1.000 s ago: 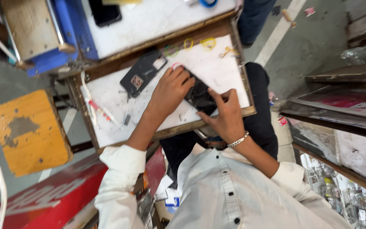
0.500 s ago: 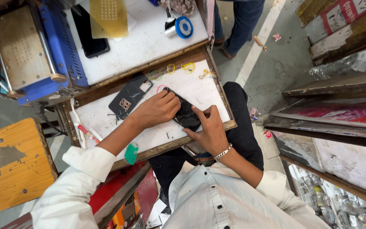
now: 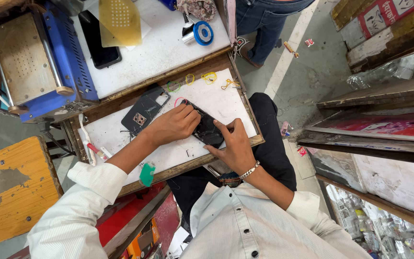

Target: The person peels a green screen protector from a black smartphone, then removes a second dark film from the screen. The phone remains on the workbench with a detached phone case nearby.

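A black phone (image 3: 206, 128) lies flat on the white top of a wooden tray table (image 3: 231, 105). My left hand (image 3: 174, 124) presses down on its far end, fingers curled over it. My right hand (image 3: 233, 144), with a silver bracelet at the wrist, holds its near edge with fingers and thumb. A black phone back cover (image 3: 145, 110) with a camera cutout lies just to the left of my left hand.
Coloured rubber bands (image 3: 202, 79) lie at the tray's far edge. Beyond stands a blue and metal machine (image 3: 34, 62), a dark phone (image 3: 99, 38), a yellow sheet (image 3: 120, 20) and a blue tape roll (image 3: 202, 32). Another person's legs in jeans (image 3: 264, 24) stand behind. A wooden stool (image 3: 10, 187) is at the left.
The camera view has shifted and steadied; both hands stay on the black phone, with my left hand now more over its far end.
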### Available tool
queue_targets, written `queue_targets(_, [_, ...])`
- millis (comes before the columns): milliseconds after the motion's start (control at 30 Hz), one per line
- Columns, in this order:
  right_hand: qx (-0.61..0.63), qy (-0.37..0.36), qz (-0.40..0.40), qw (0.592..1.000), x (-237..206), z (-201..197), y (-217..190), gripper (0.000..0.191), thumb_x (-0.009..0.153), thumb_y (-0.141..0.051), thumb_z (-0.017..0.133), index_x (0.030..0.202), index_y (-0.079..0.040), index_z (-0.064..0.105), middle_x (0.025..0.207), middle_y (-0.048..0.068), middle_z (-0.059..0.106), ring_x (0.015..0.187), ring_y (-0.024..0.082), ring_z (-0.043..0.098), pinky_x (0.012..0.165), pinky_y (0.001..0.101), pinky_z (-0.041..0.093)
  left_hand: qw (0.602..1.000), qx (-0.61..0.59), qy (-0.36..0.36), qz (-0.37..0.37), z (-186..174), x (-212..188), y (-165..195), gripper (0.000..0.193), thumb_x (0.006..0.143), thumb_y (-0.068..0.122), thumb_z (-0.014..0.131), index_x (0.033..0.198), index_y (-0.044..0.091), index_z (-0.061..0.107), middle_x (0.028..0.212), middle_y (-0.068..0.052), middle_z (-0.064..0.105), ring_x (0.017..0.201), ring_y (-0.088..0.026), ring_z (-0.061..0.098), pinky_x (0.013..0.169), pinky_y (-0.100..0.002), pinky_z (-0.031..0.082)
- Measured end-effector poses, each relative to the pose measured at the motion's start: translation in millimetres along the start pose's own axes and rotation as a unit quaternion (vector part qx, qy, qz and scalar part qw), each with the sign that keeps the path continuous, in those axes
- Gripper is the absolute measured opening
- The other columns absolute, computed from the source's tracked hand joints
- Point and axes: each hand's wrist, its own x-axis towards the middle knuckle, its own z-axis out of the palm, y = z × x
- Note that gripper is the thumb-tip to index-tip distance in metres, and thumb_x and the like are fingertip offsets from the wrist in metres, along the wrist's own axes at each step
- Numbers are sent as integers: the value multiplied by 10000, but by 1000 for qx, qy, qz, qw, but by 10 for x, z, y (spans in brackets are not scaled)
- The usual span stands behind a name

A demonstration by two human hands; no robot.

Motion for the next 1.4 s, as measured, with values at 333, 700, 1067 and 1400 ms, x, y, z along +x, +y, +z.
queue_targets(333, [-8, 15, -17, 1000, -11, 9, -12, 771, 665, -302, 945, 1322, -41, 636, 969, 156, 479, 850, 285, 516, 744, 390, 484, 1000, -8, 16, -26, -29, -15, 41, 266, 730, 57, 694, 976, -44, 700, 909, -78, 638, 883, -211, 618, 826, -314, 525])
queue_targets(700, [-24, 12, -25, 999, -51, 90, 41, 773, 680, -270, 960, 1335, -20, 635, 1031, 169, 488, 912, 307, 530, 790, 409, 485, 989, -68, 8, -133, 109, -111, 156, 257, 809, 80, 650, 1041, -27, 676, 1033, -96, 625, 1042, -253, 599, 953, -349, 501])
queue_targets(1067, [-29, 8, -31, 999, -69, 104, 60, 787, 690, -296, 964, 1342, -4, 633, 1051, 180, 486, 936, 299, 529, 794, 403, 496, 929, -233, 62, -281, 175, -150, 321, 170, 886, 16, 703, 1054, -7, 712, 1067, -95, 634, 1044, -270, 592, 936, -387, 487])
queue_targets(1400, [-19, 10, -22, 1000, -43, 82, 37, 776, 687, -291, 961, 1338, -24, 636, 1025, 175, 488, 901, 307, 531, 767, 408, 494, 903, -250, 46, -348, 144, -22, 359, 117, 926, 92, 729, 1006, 8, 708, 1030, -104, 623, 1039, -294, 571, 901, -415, 463])
